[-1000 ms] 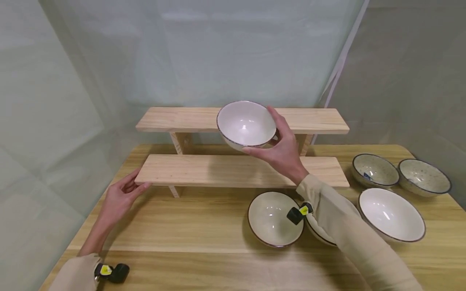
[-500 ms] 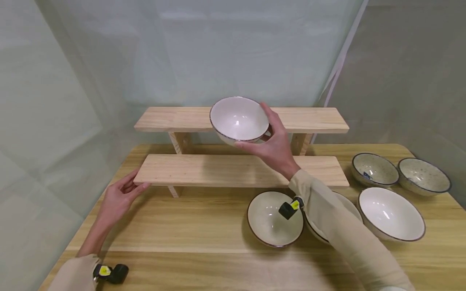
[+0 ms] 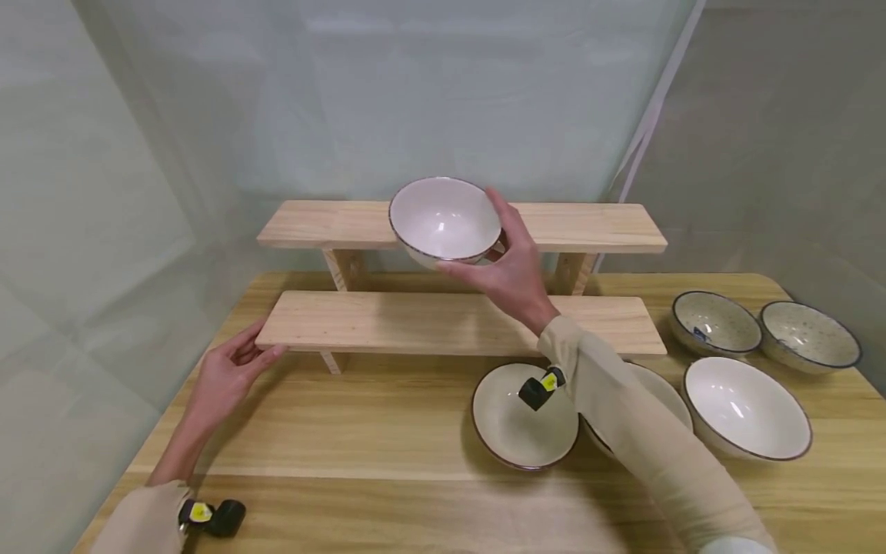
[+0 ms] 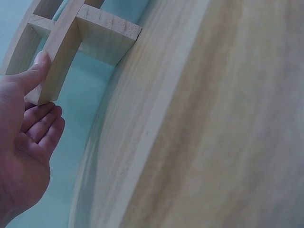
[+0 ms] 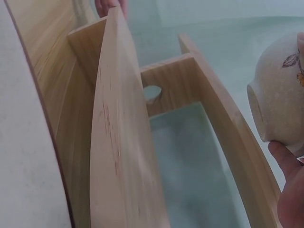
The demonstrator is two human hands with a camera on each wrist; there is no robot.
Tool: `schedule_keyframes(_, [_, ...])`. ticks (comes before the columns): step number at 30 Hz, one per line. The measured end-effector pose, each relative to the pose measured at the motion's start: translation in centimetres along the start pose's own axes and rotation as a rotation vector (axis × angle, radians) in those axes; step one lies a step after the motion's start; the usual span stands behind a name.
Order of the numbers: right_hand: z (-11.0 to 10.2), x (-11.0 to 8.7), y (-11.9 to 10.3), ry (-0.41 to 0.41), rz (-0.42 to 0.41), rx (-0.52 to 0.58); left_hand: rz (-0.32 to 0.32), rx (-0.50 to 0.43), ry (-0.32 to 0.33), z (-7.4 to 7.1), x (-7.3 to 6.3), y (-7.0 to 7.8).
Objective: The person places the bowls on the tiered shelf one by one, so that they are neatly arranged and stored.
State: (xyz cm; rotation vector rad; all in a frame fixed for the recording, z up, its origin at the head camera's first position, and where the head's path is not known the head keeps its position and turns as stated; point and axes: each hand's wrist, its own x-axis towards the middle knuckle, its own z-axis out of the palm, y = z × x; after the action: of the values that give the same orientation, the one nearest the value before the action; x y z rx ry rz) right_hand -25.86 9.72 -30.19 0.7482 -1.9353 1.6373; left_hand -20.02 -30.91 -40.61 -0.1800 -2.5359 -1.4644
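Observation:
My right hand grips a white bowl with a dark rim, thumb at the near side and fingers at the right. The bowl is tilted toward me, in front of and partly over the upper board of a two-tier wooden shelf. A flower drawing marks the bowl's outside in the right wrist view. At the shelf's left end, my left hand holds the corner of the lower board. In the left wrist view its thumb presses the board's edge, with the fingers curled beneath.
A cream bowl stands before the shelf, and another bowl is half hidden under the right sleeve. Further right are a white bowl and two speckled bowls with dark rims. Pale sheets enclose the wooden table.
My right hand has carried the bowl leftward and slightly up along the upper board. The left hand has stayed on the lower board's corner, and the other bowls have not moved.

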Motion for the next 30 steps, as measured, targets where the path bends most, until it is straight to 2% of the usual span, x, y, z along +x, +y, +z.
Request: schedule_keyframes(30, [3.1, 1.5, 0.1, 0.016, 0.02, 0.059, -0.002, 0.014, -0.004, 0.1, -0.1, -0.1])
